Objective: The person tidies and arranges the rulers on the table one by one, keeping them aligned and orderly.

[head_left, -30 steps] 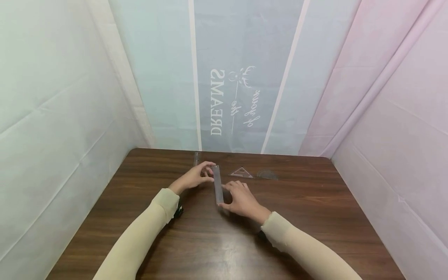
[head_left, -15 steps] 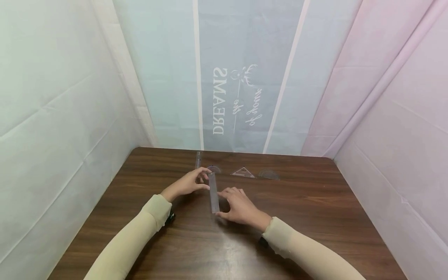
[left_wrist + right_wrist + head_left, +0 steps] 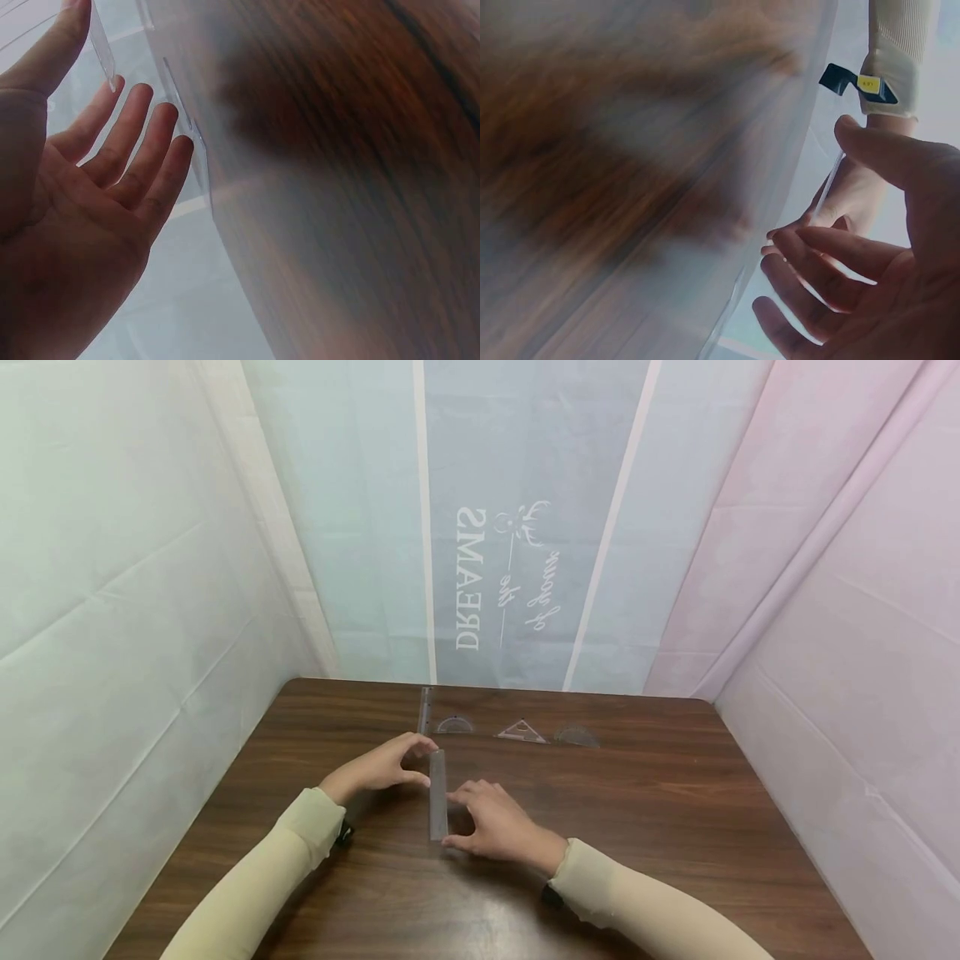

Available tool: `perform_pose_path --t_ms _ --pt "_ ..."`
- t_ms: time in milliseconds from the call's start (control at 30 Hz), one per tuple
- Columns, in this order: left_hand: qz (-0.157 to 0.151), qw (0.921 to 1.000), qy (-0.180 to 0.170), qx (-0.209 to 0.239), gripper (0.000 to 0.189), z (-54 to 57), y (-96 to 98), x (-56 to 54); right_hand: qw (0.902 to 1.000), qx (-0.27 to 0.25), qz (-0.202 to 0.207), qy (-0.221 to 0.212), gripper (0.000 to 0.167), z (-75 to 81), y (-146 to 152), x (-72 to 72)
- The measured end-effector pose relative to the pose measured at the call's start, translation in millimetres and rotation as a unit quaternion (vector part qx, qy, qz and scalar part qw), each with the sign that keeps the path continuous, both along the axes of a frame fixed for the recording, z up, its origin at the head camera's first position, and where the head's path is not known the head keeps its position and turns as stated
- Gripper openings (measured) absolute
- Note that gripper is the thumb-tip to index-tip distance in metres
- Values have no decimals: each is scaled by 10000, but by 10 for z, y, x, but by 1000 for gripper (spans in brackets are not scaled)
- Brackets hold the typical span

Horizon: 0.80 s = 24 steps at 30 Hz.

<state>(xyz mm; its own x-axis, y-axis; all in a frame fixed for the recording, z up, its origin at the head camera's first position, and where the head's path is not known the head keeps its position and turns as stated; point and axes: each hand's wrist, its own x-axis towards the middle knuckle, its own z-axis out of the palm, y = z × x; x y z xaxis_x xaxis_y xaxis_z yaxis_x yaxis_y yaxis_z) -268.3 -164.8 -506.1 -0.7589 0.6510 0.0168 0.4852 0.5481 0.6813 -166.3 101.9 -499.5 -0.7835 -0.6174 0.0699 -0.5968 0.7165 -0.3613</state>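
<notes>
A clear plastic ruler [image 3: 438, 797] is held between my two hands above the table, its length running away from me. With thumb and forefinger my left hand [image 3: 378, 766] grips its far left part. The thumb and forefinger of my right hand [image 3: 498, 827] pinch its near right part. In the left wrist view the ruler [image 3: 103, 49] shows as a thin sheet by the thumb and forefinger; the other fingers are loosely bent. Edge-on, the ruler [image 3: 827, 187] spans from thumb to forefinger in the right wrist view.
Along the back of the brown wooden table [image 3: 660, 827] lie another clear ruler [image 3: 425, 710], a protractor [image 3: 455, 724], a set square [image 3: 522, 732] and a second, faint half-round protractor [image 3: 576, 737]. Cloth walls [image 3: 135, 610] stand around the table's sides and back.
Both hands have moved left and toward me, carrying the ruler with them. The first protractor at the back, hidden behind the left hand earlier, now shows fully.
</notes>
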Motion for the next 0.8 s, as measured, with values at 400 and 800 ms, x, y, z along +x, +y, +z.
perform_pose_path --t_ms 400,800 --pt "-201 9994 5 -295 62 118 -207 65 9987 467 -187 120 69 175 -311 147" --pt "-125 9981 -128 -586 63 181 -391 100 9972 694 -65 253 69 247 -522 181"
